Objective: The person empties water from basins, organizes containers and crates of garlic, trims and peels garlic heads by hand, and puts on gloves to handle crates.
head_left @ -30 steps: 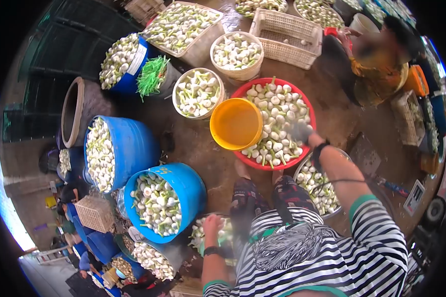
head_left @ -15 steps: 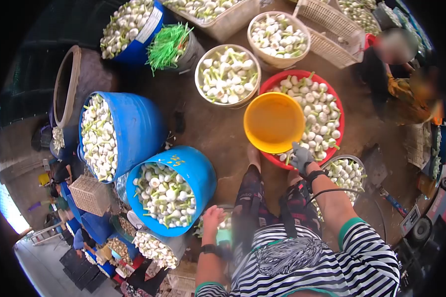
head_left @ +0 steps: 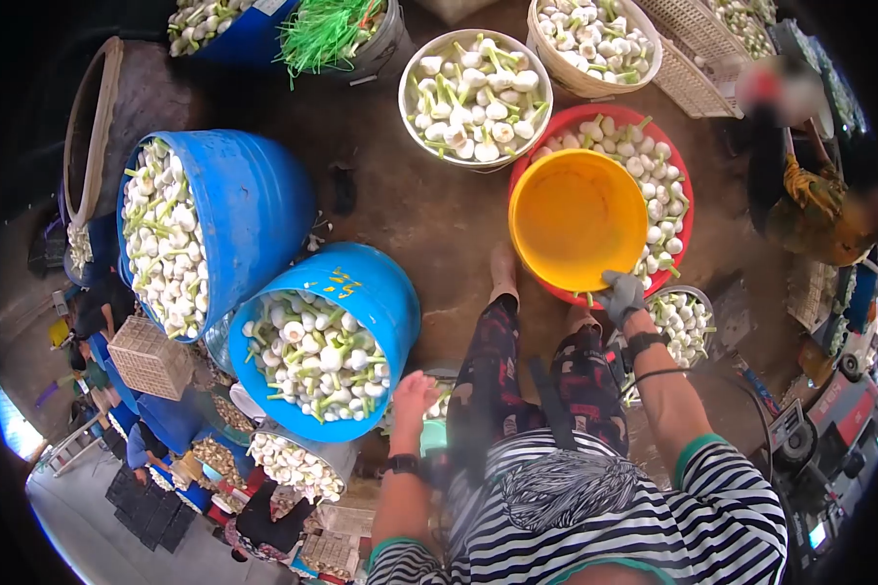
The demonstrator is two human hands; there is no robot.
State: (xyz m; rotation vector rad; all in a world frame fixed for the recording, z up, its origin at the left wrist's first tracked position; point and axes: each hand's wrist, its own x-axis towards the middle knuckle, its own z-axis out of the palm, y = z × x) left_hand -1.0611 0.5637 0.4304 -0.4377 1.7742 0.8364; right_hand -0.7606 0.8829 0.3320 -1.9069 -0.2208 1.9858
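Observation:
My right hand [head_left: 624, 297], in a grey glove, grips the lower right rim of a yellow bucket [head_left: 578, 216]. The bucket looks empty inside and stands over the left part of a red basin [head_left: 688, 200] of garlic bulbs [head_left: 658, 210]. Bare and held low, my left hand [head_left: 417, 394] has nothing visible in it and its fingers are loosely apart. It is just right of a light blue barrel [head_left: 395, 292] filled with garlic, without clear contact. Under it, a container of garlic and a pale green item are partly hidden.
A larger blue barrel [head_left: 254, 219] of garlic leans at the left. Two pale buckets of garlic, one nearer [head_left: 408, 112], stand beyond. A metal bowl [head_left: 709, 300] of garlic lies beside my right wrist. People are at the right and lower left.
My gloved right hand came back from over the garlic to the yellow bucket's rim and took hold. The view has shifted, so the basin and bucket appear farther right. My left hand stays low.

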